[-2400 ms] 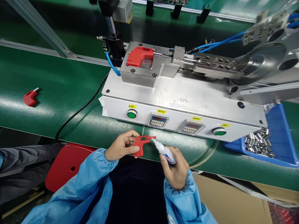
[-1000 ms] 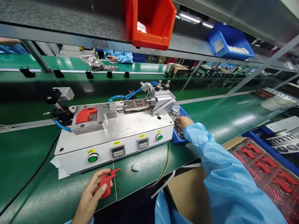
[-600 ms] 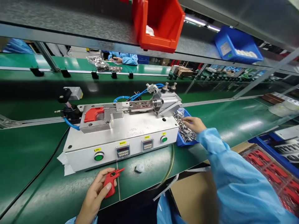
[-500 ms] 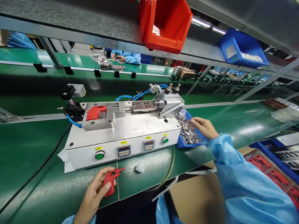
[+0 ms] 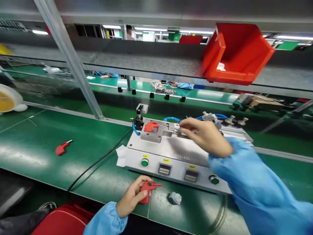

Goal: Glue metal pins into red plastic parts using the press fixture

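My left hand [image 5: 132, 197] is closed around a small red plastic part [image 5: 146, 190] at the near edge of the green belt. My right hand [image 5: 204, 134] reaches over the silver press fixture [image 5: 171, 153], its fingers pinched at the metal slide beside the nest. What they pinch is too small to make out. A second red part [image 5: 151, 126] lies seated in the fixture's nest, just left of my right fingertips. A small glue bottle [image 5: 175, 198] lies on the belt right of my left hand.
Another red part [image 5: 62, 148] lies alone on the belt at the left. A black cable [image 5: 97, 161] runs from the fixture toward me. A slanted metal post [image 5: 70, 62] rises at the left. A red bin [image 5: 236, 54] hangs overhead. A red stool [image 5: 63, 222] sits at the bottom left.
My right hand has left the blue bin of metal pins and come over the fixture's slide. The view has swung left. My left hand still holds the red part.
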A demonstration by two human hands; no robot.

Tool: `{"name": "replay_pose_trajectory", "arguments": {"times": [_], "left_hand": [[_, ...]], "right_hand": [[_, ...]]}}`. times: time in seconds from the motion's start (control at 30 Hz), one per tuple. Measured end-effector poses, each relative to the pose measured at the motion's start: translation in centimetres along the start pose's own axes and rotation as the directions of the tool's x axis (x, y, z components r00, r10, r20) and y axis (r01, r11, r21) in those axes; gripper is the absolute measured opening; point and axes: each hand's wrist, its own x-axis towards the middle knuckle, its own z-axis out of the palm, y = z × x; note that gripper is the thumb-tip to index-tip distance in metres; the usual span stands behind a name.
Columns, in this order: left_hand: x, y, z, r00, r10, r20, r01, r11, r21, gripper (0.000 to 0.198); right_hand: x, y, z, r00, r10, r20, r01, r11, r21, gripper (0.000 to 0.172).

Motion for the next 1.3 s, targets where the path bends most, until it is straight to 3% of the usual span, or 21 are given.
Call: {"name": "replay_pose_trajectory", "arguments": {"times": [0.13, 0.23, 0.53, 0.8, 1.07, 1.3], "left_hand": [[-0.2, -0.2, 0.0, 0.997, 0.062, -0.038, -0.063, 0.998, -0.018, 0.060], [-0.3, -0.1, 0.0, 0.995, 0.062, -0.075, -0.066, 0.997, -0.041, 0.060], [0.1, 0.3, 0.0, 0.999, 0.047, 0.010, -0.046, 0.996, -0.078, 0.057], [-0.2, 0.1, -0.3, 0.998, 0.054, 0.029, -0.051, 0.994, -0.097, 0.057], [-0.2, -0.1, -0.5, 0.995, 0.076, 0.061, -0.068, 0.989, -0.130, 0.056], [-0.3, -0.4, -0.5, 0.995, 0.064, 0.083, -0.055, 0.993, -0.107, 0.056]], "right_hand": [[5.3, 1.3, 5.6, 0.998, 0.022, 0.052, -0.010, 0.978, -0.207, 0.010], [6.2, 2.5, 7.2, 0.998, 0.010, 0.064, 0.007, 0.963, -0.268, 0.010], [3.5, 3.6, 7.7, 0.996, -0.053, 0.067, 0.078, 0.887, -0.454, 0.027], [5.8, 2.6, 7.0, 0.984, 0.161, 0.072, -0.111, 0.884, -0.454, 0.025], [4.4, 2.4, 6.9, 0.998, -0.040, 0.056, 0.059, 0.914, -0.401, 0.026], [3.8, 2.9, 6.8, 0.999, -0.038, -0.034, 0.024, 0.938, -0.347, 0.026]]}}
